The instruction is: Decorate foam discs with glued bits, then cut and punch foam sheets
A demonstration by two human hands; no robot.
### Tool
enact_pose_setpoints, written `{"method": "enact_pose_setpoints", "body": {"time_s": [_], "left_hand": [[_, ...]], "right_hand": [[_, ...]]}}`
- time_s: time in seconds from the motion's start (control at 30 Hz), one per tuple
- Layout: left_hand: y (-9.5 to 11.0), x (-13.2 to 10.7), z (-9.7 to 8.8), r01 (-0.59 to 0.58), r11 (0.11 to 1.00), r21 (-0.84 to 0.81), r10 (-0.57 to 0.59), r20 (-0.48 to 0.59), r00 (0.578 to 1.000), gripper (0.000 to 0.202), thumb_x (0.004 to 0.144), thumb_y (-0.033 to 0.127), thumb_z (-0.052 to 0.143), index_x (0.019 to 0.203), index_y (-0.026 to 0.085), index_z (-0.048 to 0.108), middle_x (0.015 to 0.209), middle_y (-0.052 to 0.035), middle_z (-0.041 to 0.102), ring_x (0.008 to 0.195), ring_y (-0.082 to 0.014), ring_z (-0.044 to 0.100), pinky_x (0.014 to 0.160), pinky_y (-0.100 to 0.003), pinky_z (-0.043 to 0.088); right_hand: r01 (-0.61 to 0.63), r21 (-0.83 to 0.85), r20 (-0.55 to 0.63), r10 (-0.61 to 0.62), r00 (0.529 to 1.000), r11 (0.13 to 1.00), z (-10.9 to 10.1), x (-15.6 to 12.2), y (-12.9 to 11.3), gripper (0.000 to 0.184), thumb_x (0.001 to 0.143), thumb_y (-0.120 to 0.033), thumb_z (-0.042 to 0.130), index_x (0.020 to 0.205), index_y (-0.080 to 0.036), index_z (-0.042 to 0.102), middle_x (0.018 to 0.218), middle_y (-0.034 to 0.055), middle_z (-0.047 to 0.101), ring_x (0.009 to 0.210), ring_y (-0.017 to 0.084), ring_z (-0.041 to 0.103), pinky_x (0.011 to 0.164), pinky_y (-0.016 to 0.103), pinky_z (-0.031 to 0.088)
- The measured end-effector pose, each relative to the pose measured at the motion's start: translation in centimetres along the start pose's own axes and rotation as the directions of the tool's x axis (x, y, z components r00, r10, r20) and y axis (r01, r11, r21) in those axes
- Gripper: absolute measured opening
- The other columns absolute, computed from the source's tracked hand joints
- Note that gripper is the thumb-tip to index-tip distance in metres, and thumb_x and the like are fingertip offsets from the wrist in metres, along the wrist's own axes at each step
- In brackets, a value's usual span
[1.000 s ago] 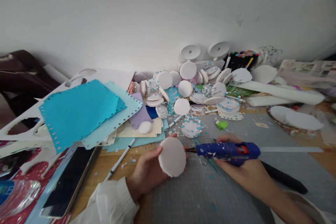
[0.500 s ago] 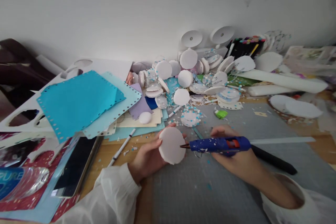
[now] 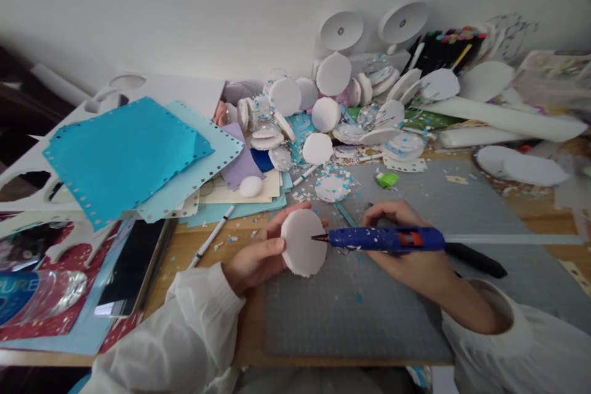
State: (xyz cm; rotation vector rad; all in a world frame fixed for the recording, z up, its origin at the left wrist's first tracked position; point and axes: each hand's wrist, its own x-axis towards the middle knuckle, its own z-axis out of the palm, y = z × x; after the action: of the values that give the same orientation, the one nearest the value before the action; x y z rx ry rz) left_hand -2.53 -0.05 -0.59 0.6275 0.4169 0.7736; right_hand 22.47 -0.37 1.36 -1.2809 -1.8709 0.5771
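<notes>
My left hand (image 3: 261, 253) holds a white foam disc (image 3: 302, 252) by its edge, thumb on the near face and fingers behind. In my right hand (image 3: 406, 265) is a blue glue gun (image 3: 360, 238), gripped round its handle. A long translucent glue stick (image 3: 512, 239) sticks out of the gun's back end. The dark nozzle points left and lies over the disc's face; whether it touches cannot be told. Just beyond the hands lies a disc ringed with blue and white bits (image 3: 333, 186).
A grey cutting mat (image 3: 360, 326) covers the wooden table (image 3: 252, 320). White discs (image 3: 285, 96) are heaped against the wall. On the left lie blue sheets (image 3: 133, 157), a phone (image 3: 133, 268) and a bottle (image 3: 41, 295). A green wrapper (image 3: 386, 180) and a black-handled tool (image 3: 475, 260) sit nearby.
The view has tilted down, so the table's front edge now shows. The glue gun's nozzle has moved left, further over the face of the disc. Both hands keep their hold.
</notes>
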Motion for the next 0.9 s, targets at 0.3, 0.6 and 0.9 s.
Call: {"method": "enact_pose_setpoints", "body": {"time_s": [0.3,0.6,0.9], "left_hand": [[0.00,0.03,-0.09,0.015,0.999,0.047,-0.014,-0.006,1.000,0.074,0.072,0.038,0.077,0.137,0.024,0.046,0.134,-0.0160,0.054,0.120,-0.0363,0.053,0.091,-0.043,0.045],[0.01,0.07,-0.01,-0.006,1.000,0.025,0.006,0.007,1.000,0.076,0.072,0.038,0.077,0.139,0.024,0.044,0.137,-0.0169,0.053,0.122,-0.0375,0.052,0.095,-0.047,0.042],[-0.03,-0.04,-0.01,-0.007,0.999,0.033,0.007,0.012,1.000,0.074,0.072,0.037,0.076,0.138,0.025,0.045,0.137,-0.0154,0.053,0.122,-0.0368,0.052,0.095,-0.045,0.043]], "right_hand": [[0.062,-0.069,-0.002,-0.062,0.998,0.996,0.39,-0.18,0.22,0.020,0.071,-0.018,0.063,0.087,-0.023,0.053,0.077,0.0008,0.060,0.072,0.019,0.059,0.065,0.031,0.048],[0.068,-0.032,-0.025,-0.068,0.997,0.997,0.38,-0.22,0.29,0.022,0.069,-0.016,0.063,0.086,-0.024,0.051,0.079,0.0012,0.059,0.073,0.020,0.059,0.066,0.032,0.048],[0.087,-0.003,-0.053,-0.087,0.995,0.996,0.50,0.03,0.39,0.027,0.069,-0.013,0.062,0.086,-0.026,0.046,0.084,0.0020,0.058,0.076,0.021,0.059,0.071,0.035,0.047]]}}
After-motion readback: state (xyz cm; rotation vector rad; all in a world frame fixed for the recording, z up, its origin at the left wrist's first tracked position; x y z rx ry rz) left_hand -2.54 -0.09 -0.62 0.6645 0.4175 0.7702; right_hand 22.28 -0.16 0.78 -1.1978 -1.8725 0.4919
